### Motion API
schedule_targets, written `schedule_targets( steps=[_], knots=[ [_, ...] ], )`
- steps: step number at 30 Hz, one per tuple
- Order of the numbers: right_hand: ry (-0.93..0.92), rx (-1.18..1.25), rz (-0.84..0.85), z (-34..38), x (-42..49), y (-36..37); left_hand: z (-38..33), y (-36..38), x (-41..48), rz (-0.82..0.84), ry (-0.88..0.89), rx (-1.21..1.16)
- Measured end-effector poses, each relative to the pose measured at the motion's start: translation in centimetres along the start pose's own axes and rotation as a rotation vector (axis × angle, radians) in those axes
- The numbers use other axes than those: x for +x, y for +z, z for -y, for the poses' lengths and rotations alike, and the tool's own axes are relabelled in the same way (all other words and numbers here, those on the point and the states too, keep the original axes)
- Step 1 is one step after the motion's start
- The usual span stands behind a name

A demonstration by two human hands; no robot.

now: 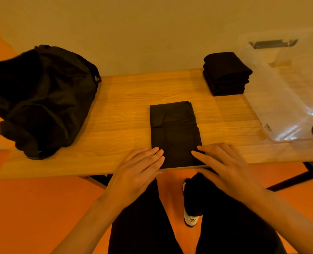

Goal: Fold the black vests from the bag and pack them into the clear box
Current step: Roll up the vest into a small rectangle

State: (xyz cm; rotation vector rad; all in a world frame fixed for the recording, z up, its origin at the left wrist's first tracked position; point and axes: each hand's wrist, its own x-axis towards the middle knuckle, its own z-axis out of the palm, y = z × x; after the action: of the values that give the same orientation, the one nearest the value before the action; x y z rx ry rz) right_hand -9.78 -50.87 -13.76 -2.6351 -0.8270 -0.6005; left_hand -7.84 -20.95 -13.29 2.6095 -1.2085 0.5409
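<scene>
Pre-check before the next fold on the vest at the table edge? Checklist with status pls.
1. Contact: left hand and right hand rest flat on the near end of the vest: ok.
2. The vest lies in a narrow strip, side edges roughly even: ok.
3. Nothing lies on its far half: ok.
4. The stack of folded vests sits apart, far right: ok.
5. The clear box open to receive: cannot tell, glare.
6. The bag emptied: cannot tell.

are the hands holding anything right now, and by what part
Nothing is gripped. The left hand and right hand rest with straight fingers on the near corners of the folded black vest, one at each side.
</scene>
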Motion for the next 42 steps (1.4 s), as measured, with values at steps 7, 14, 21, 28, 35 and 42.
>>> schedule_targets(
  steps=[7,14,21,28,35,42],
  knots=[
    [0.019,0.049,-0.032,0.4,0.0,-0.3,-0.6,-0.3,-0.3,-0.047,0.003,0.008],
    [-0.049,0.046,-0.083,1.0,-0.3,-1.7,-1.9,-1.0,-0.6,-0.081,0.016,-0.011],
    [0.034,0.266,-0.061,1.2,0.2,-3.7,-2.8,-2.9,0.2,-0.217,-0.076,-0.179],
    [0.16,0.415,-0.096,-0.5,5.8,-4.7,-0.9,-4.7,4.7,-0.355,-0.345,-0.446],
    [0.397,0.573,-0.037,-2.3,10.4,-3.1,2.8,-3.2,8.1,-0.261,-0.569,-0.59],
    [0.585,0.636,0.049,-4.0,12.8,0.1,5.6,-0.5,9.7,-0.073,-0.713,-0.551]
  ],
)
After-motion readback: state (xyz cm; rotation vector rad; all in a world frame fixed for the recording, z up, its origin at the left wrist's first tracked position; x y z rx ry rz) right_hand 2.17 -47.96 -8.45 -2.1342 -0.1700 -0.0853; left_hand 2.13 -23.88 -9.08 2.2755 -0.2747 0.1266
